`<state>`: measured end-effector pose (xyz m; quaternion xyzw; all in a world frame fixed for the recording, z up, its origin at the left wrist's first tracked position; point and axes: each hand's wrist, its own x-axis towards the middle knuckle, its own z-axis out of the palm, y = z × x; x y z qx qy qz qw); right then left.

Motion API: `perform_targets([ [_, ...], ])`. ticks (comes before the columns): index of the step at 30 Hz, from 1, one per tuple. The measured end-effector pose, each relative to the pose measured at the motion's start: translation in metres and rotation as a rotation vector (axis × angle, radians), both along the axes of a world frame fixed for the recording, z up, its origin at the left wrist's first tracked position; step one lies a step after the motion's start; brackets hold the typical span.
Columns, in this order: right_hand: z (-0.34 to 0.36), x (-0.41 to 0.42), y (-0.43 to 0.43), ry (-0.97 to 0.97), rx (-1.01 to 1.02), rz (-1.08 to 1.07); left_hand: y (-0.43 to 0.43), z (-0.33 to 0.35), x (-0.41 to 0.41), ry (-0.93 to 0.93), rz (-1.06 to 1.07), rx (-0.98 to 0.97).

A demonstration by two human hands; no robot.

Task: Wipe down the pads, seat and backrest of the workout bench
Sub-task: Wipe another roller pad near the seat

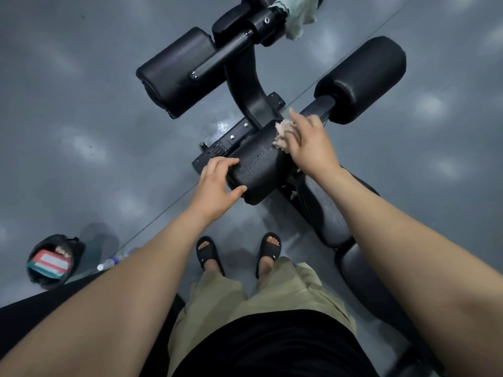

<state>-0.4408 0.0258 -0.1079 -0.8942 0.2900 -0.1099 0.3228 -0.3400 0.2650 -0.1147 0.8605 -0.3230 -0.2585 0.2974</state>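
Note:
A black workout bench stands on the grey floor below me. Its near roller pad (258, 164) is wet with small droplets. My left hand (217, 183) grips the left end of this pad, fingers over the top and thumb underneath. My right hand (307, 142) presses a crumpled beige cloth (284, 134) against the pad's right end. The black seat (326, 213) runs down to the right under my right forearm. Two more roller pads lie farther off, one on the left (177, 72) and one on the right (362, 77).
A pale green cloth (299, 14) hangs on the bench's top bar. At the lower left on the floor sit a dark bag (54, 259) with a colourful packet inside and a clear plastic bottle (109, 263). My feet in black slides (209, 254) stand beside the bench.

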Motion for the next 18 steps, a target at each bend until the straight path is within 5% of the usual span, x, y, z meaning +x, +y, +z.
perform_targets([
  [3,0.0,0.009,0.006,0.017,-0.021,-0.101,0.003,-0.003,0.007,0.081,0.048,0.052],
  [10,0.005,0.002,-0.003,0.194,-0.216,0.129,0.008,-0.016,0.009,0.29,0.142,0.035],
  [18,-0.001,0.016,0.035,0.082,-0.249,0.175,0.011,-0.021,0.002,0.299,0.179,-0.038],
])
